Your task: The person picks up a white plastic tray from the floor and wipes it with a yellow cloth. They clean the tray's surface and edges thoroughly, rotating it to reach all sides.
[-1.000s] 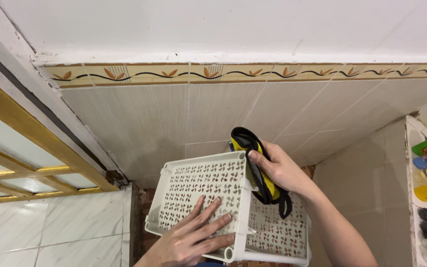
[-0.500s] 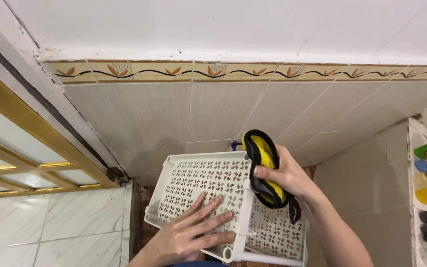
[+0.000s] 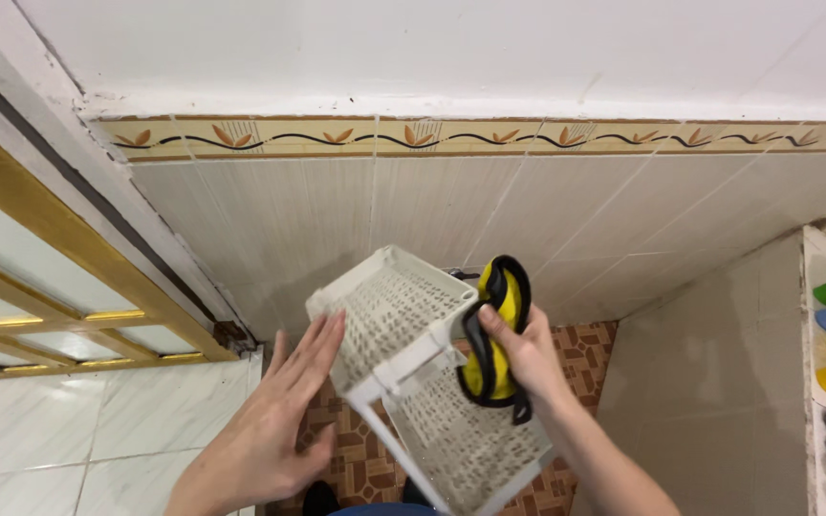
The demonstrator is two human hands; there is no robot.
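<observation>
Shelf rack [image 3: 403, 325], white plastic, tilted, centre of frame.
Right hand [image 3: 518, 358] closed around a yellow-and-black cloth [image 3: 491, 334] against the rack's edge; left hand [image 3: 274, 416] spread flat, fingertips touching its left side.

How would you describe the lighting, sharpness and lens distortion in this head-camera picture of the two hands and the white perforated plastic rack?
Head view: soft, even light, no harsh glare on the beige wall tiles; the white perforated plastic rack and left hand are slightly motion-smeared; the right hand with the yellow-and-black pad reads sharper; the wide lens bows the patterned tile border and gold window frame.
</observation>
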